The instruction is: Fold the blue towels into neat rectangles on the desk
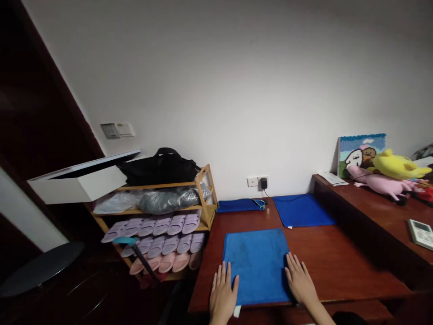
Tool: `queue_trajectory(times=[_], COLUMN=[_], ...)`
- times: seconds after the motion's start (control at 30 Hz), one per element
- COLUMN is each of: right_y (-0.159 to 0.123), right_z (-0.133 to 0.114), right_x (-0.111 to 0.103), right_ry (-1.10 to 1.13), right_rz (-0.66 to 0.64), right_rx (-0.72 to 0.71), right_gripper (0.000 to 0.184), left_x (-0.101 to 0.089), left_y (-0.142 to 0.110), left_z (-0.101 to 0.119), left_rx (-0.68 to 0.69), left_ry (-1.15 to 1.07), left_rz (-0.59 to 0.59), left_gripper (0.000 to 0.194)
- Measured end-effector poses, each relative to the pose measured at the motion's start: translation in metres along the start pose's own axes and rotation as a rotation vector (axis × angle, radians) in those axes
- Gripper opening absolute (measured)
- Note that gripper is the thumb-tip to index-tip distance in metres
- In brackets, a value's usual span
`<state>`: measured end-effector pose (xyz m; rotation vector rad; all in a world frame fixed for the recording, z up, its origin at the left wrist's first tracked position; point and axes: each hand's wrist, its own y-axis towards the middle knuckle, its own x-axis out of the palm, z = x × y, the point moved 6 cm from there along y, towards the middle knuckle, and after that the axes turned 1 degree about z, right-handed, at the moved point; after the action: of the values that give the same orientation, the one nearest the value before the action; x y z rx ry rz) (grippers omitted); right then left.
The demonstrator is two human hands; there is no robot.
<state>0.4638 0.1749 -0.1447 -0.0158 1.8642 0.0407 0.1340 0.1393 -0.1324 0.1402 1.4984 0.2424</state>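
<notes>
A light blue cloth [257,266] lies spread flat on the brown wooden table [341,262], with a dark stain in its upper left part and a white tag at its lower left corner. My left hand [223,291] rests flat at the cloth's left edge, fingers stretched out. At the right edge, my right hand [300,279] lies with its fingers extended, the fingertips near the cloth's border. Neither hand grips anything. Behind, a darker blue cloth [302,210] is laid flat, and a folded blue cloth [241,206] with a green edge sits by the wall.
A wooden shoe rack [203,194] with several slippers stands left, topped by a black bag [160,167] and white box [101,183]. A black charger [264,183] is in the wall socket. Plush toys [382,180] and a remote [421,234] lie on the raised right surface.
</notes>
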Motion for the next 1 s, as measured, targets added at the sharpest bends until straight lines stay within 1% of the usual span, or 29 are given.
queue_trajectory(times=[0.07, 0.17, 0.23, 0.33, 0.4, 0.43, 0.47, 0.5, 0.53, 0.63, 0.67, 0.7, 0.73, 0.77, 0.8, 0.83, 0.87, 0.9, 0.93, 1.0], right_y=[0.016, 0.039, 0.048, 0.051, 0.051, 0.051, 0.051, 0.051, 0.051, 0.051, 0.051, 0.050, 0.050, 0.049, 0.049, 0.049, 0.049, 0.049, 0.049, 0.049], right_z=[-0.003, -0.007, -0.008, -0.006, -0.005, -0.004, -0.004, -0.004, -0.004, -0.006, -0.007, -0.008, -0.008, -0.009, -0.009, -0.009, -0.009, -0.008, -0.008, -0.008], right_x=[-0.011, -0.018, -0.015, -0.005, 0.000, 0.001, 0.002, 0.002, 0.001, -0.002, -0.004, -0.005, -0.006, -0.007, -0.007, -0.007, -0.008, -0.008, -0.008, -0.009], right_ry=[0.007, 0.011, 0.003, -0.002, 0.003, 0.007, 0.010, 0.014, 0.018, 0.018, 0.010, 0.001, -0.009, -0.018, -0.024, -0.027, -0.027, -0.025, -0.021, -0.014], right_rz=[0.025, -0.001, -0.027, -0.028, -0.019, -0.018, -0.016, -0.015, -0.017, -0.030, -0.037, -0.041, -0.045, -0.049, -0.052, -0.056, -0.059, -0.061, -0.062, -0.064], right_rx=[-0.015, -0.026, -0.034, -0.043, -0.049, -0.050, -0.052, -0.052, -0.054, -0.061, -0.066, -0.073, -0.079, -0.083, -0.084, -0.079, -0.071, -0.063, -0.056, -0.044], right_gripper=[0.069, 0.069, 0.071, 0.072, 0.073, 0.072, 0.072, 0.072, 0.071, 0.071, 0.070, 0.070, 0.069, 0.068, 0.068, 0.068, 0.069, 0.070, 0.071, 0.072], left_x=[0.001, 0.002, 0.003, 0.006, 0.003, 0.000, -0.003, -0.007, -0.009, -0.008, -0.006, -0.004, -0.001, 0.002, 0.005, 0.008, 0.010, 0.012, 0.013, 0.013], left_y=[0.000, 0.000, 0.001, 0.007, 0.016, 0.023, 0.030, 0.037, 0.044, 0.054, 0.055, 0.054, 0.053, 0.053, 0.052, 0.053, 0.054, 0.055, 0.057, 0.062], left_z=[0.003, 0.002, -0.003, -0.011, -0.008, 0.000, 0.012, 0.030, 0.052, 0.135, 0.160, 0.181, 0.197, 0.206, 0.209, 0.206, 0.196, 0.182, 0.163, 0.116], left_rx=[0.005, 0.010, 0.008, -0.024, -0.066, -0.079, -0.076, -0.053, -0.007, 0.222, 0.297, 0.353, 0.390, 0.407, 0.406, 0.394, 0.372, 0.343, 0.305, 0.212], left_ry=[-0.010, -0.012, -0.017, -0.042, -0.045, -0.046, -0.054, -0.073, -0.102, -0.218, -0.256, -0.290, -0.319, -0.340, -0.350, -0.346, -0.328, -0.297, -0.256, -0.161], left_rz=[0.016, 0.011, -0.033, -0.143, -0.162, -0.142, -0.113, -0.085, -0.068, -0.096, -0.114, -0.132, -0.149, -0.163, -0.169, -0.169, -0.164, -0.156, -0.149, -0.146], left_gripper=[0.066, 0.065, 0.067, 0.069, 0.071, 0.072, 0.072, 0.072, 0.070, 0.066, 0.065, 0.064, 0.064, 0.063, 0.064, 0.064, 0.064, 0.065, 0.066, 0.069])
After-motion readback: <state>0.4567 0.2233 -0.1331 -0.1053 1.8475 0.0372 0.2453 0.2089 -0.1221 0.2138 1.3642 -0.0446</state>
